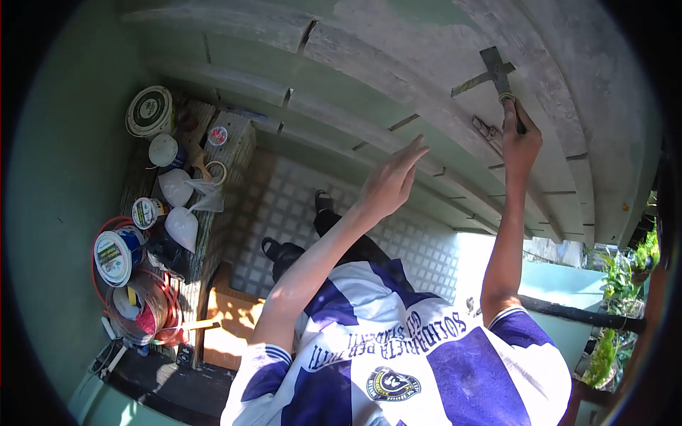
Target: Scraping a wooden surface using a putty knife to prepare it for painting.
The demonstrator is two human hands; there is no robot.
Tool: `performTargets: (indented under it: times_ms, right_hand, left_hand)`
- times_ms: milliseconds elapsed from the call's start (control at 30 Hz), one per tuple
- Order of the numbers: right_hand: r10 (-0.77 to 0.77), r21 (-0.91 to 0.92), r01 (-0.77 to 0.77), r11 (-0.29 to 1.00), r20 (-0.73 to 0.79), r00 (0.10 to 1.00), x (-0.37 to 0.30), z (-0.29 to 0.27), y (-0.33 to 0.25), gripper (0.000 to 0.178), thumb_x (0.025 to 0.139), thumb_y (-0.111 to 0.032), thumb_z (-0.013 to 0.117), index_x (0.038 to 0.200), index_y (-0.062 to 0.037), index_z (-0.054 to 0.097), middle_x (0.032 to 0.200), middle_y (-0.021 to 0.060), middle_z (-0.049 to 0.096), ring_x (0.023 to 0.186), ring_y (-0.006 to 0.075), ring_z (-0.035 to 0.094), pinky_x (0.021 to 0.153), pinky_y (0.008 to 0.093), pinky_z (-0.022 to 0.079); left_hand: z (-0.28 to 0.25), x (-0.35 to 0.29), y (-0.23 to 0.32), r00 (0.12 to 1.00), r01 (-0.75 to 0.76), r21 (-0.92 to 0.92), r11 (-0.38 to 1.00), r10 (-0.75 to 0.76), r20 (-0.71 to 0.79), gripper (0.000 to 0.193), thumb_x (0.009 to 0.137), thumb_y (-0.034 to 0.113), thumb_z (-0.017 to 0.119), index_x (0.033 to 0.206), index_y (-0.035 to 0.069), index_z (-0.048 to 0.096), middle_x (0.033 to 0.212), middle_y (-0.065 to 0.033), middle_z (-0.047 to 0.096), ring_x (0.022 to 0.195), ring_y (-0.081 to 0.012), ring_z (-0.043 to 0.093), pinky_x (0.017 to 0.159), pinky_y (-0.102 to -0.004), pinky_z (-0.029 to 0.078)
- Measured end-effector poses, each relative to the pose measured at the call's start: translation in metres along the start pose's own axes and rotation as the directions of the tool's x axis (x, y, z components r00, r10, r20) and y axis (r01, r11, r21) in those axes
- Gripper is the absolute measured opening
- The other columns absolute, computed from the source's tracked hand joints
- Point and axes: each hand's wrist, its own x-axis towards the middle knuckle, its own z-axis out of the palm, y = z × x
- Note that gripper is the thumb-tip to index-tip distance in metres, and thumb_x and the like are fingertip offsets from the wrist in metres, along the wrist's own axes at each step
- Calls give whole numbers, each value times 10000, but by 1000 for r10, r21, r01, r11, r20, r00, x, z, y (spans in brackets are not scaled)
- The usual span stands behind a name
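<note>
My right hand [521, 138] is raised to the grey slatted wall [426, 89], its fingers closed round the handle of a flat grey tool that looks like a putty knife [495, 69]. Its blade lies against or close to the surface; I cannot tell which. A slanted dark strip crosses at the blade, perhaps a slot in the wall. The hand's shadow falls beside the fingers. Lower and to the left, my left hand [395, 179] hovers in front of the slats with its fingers stretched out and nothing in them.
At left, a wooden bench [231, 149] bears several lidded tubs [150, 112], white-filled plastic bags [182, 228], a tape roll [215, 172] and a clear bucket [135, 312] near red tubing [170, 295]. Below lies a tiled floor [284, 184]. Potted plants [618, 280] stand beyond a dark rail [575, 312] at right.
</note>
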Motion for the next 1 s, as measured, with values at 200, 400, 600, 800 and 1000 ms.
performTargets:
  times_ms: [200, 400, 600, 800, 1000]
  right_hand:
    - [-70, -3, 70, 998, -21, 997, -4, 20, 4, 332, 938, -223, 689, 1190, -8, 697, 697, 20, 609, 583, 50, 461, 561, 236, 434]
    - [172, 190, -192, 963, 114, 978, -6, 16, 26, 335, 966, -233, 666, 1187, 18, 693, 643, -44, 510, 560, 25, 396, 499, 200, 378]
    - [218, 284, -240, 928, 109, 970, 14, 33, 2, 329, 967, -243, 667, 1153, 26, 707, 632, -34, 510, 535, 28, 387, 458, 211, 305]
    - [255, 257, -270, 928, 88, 963, 4, 31, 7, 338, 971, -253, 660, 1132, 41, 710, 610, -15, 530, 512, 29, 416, 448, 207, 282]
    - [242, 190, -262, 946, 119, 963, 17, 20, 11, 339, 967, -242, 666, 1148, 43, 702, 599, -17, 522, 506, 27, 410, 451, 208, 269]
  left_hand:
    - [23, 9, -6, 997, 75, -192, 979, -68, 40, 620, 991, 157, 511, 1533, 41, 234, 1332, -133, 605, 1127, -381, 610, 960, -426, 484]
    - [36, 4, -27, 995, 25, -217, 976, -46, -91, 685, 997, 215, 521, 1535, -13, 163, 1259, -127, 642, 1140, -366, 603, 980, -432, 459]
    - [54, -1, -53, 986, 136, -197, 971, -151, -65, 651, 1000, 197, 508, 1532, -10, 195, 1248, -144, 638, 1131, -325, 609, 980, -431, 458]
    - [80, 12, -49, 967, 189, -287, 939, -229, -112, 599, 997, 179, 503, 1511, -17, 265, 1225, -148, 645, 1114, -293, 610, 947, -410, 463]
    - [86, 47, -45, 972, 129, -314, 941, -183, -150, 541, 983, 172, 533, 1477, 23, 371, 1250, -137, 627, 1136, -285, 588, 936, -400, 462]
